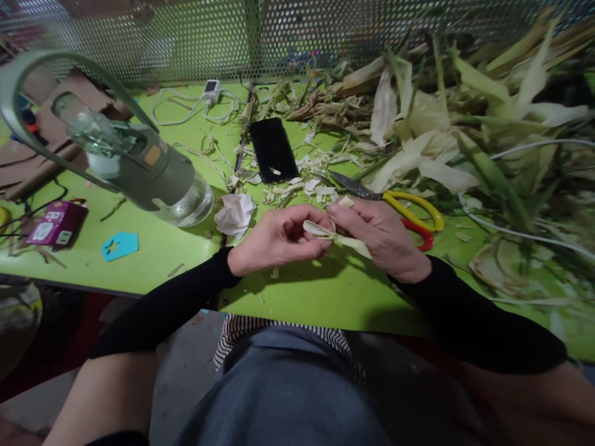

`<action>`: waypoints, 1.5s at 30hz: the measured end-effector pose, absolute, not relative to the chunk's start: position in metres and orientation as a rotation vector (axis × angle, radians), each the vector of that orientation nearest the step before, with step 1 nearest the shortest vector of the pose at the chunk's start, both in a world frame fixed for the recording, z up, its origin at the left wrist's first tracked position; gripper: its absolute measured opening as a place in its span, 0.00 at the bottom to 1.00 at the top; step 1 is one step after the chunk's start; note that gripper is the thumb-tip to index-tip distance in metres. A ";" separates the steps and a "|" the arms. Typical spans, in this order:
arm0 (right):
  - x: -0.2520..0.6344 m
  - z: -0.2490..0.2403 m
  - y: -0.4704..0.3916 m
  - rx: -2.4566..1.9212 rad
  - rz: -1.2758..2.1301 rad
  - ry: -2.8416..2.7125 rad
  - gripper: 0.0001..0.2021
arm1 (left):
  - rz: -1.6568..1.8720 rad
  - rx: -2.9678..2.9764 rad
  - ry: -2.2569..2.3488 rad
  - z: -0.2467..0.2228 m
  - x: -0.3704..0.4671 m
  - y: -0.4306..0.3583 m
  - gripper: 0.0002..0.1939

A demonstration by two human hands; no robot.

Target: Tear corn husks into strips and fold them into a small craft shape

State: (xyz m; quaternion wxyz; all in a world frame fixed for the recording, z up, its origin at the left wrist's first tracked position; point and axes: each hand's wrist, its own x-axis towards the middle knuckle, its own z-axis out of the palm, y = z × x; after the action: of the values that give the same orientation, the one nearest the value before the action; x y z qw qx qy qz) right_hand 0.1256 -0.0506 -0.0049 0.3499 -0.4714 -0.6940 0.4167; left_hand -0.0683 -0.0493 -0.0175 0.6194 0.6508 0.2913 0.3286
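Note:
Over the front of the green table, my left hand (pixel 286 238) pinches one side of a small piece of corn husk (pixel 351 243), pale and looped like a bow. On its other side, my right hand (pixel 379 235) has thumb and fingers closed on the same husk. The two hands nearly touch at the knot-like middle. Just behind my right hand lie scissors (pixel 413 207) with yellow and red handles, partly covered by that hand. Husk scraps (pixel 320 186) are strewn beyond my fingers. A crumpled white paper (pixel 235 215) rests beside my left wrist.
A black phone (pixel 274 150) lies past my hands. A large green water bottle (pixel 153 167) stands at left, near a purple box (pixel 56 224) and a blue paper piece (pixel 119 246). Heaped corn husks (pixel 427 124) fill the right side, crossed by a white cable (pixel 525 147). Perforated metal (pixel 199 37) borders the back.

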 end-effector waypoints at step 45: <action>0.132 -0.013 -0.038 -1.189 0.753 -1.877 0.14 | 0.845 1.119 0.860 -0.021 -0.060 -0.039 0.19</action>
State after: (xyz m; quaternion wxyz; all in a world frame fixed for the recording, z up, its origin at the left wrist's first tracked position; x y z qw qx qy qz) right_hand 0.1319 -0.0382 -0.0133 0.3871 -0.4673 -0.7376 0.2960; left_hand -0.0598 -0.0388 -0.0214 0.6802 0.4986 0.3833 0.3765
